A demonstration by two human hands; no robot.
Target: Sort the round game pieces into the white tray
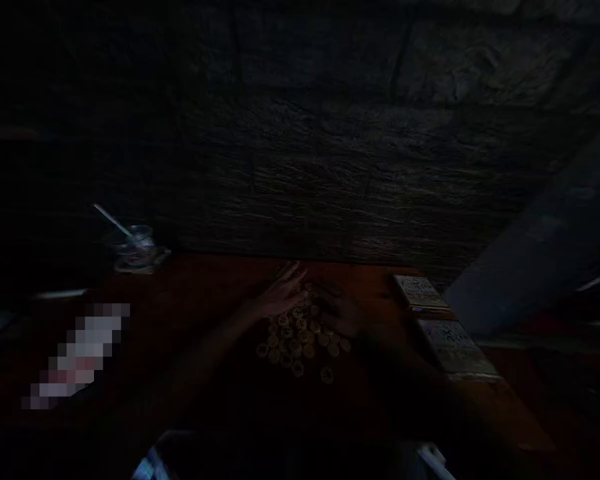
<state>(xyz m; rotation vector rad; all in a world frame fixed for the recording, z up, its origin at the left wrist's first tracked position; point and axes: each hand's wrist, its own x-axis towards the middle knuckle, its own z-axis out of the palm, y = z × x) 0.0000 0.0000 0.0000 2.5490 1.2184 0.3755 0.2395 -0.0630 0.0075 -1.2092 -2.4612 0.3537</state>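
A loose cluster of small round discs (295, 347) with dark markings, looking like Chinese chess pieces, lies on a reddish wooden table (210, 280). At the far left side of the cluster is my left hand (276, 298), its fingers stretched out and apart, pointing away from me. My right hand (341, 313) rests at the right side of the discs, fingers extended toward the left hand and touching or just above a few pieces. Deep shadow hides most of its fingertips. One disc (327, 375) lies apart, nearer to me.
Two printed booklets or boxes (420, 292) (457, 350) lie along the right edge. A glass container (135, 243) with a stick in it stands at the back left. A pixelated pale item (83, 357) is at left. The stone wall (305, 167) rises behind the table.
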